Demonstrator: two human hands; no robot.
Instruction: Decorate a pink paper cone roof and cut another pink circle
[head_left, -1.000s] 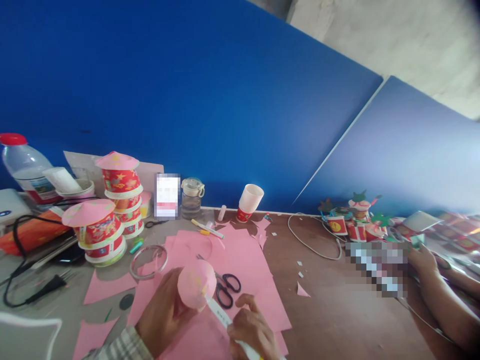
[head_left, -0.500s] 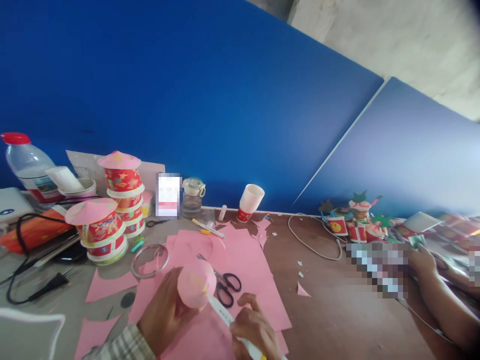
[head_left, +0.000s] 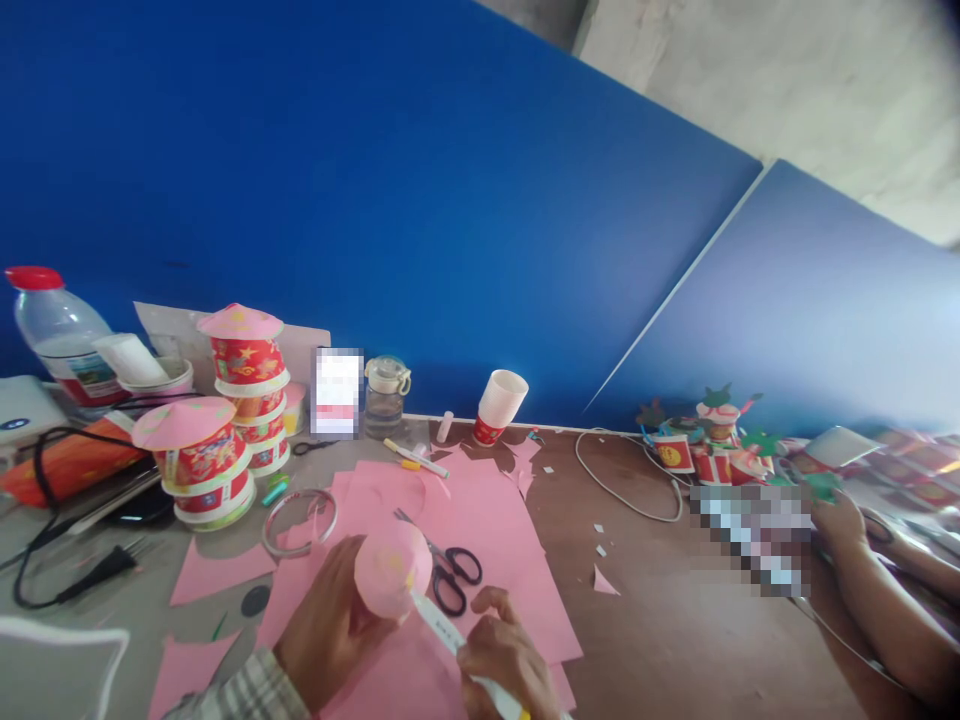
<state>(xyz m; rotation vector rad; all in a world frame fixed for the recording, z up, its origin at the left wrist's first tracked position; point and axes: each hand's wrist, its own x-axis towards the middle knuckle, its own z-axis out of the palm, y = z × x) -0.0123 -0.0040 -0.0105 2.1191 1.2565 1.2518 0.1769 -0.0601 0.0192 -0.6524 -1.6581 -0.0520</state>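
Observation:
Over the stacked sheets of pink paper (head_left: 495, 530), my left hand (head_left: 326, 622) is closed around a round pink paper cone (head_left: 388, 575), its top facing up with faint yellow marks. What lies beneath the cone is mostly hidden. My right hand (head_left: 510, 660) grips a white marker pen (head_left: 441, 628) with a yellow end, and the pen's tip touches the cone's right side. Black-handled scissors (head_left: 452, 582) lie on the paper just beyond, between both hands. Further back on the sheets rest a yellow-capped marker (head_left: 416, 458) and its loose yellow cap (head_left: 410, 464).
Pink-topped paper-cup towers (head_left: 199, 460) stand on the left near a bottle (head_left: 64, 345). A metal ring (head_left: 300, 522) lies by the paper. Stacked cups (head_left: 501, 408) and a lidded jar (head_left: 385, 397) stand at the blue partition. At right, another person's arms (head_left: 877, 580) reach in.
The marker's tip stays at the cone with hardly any shift in my hands. At right, the other person's hand and the green piece by it have moved slightly left.

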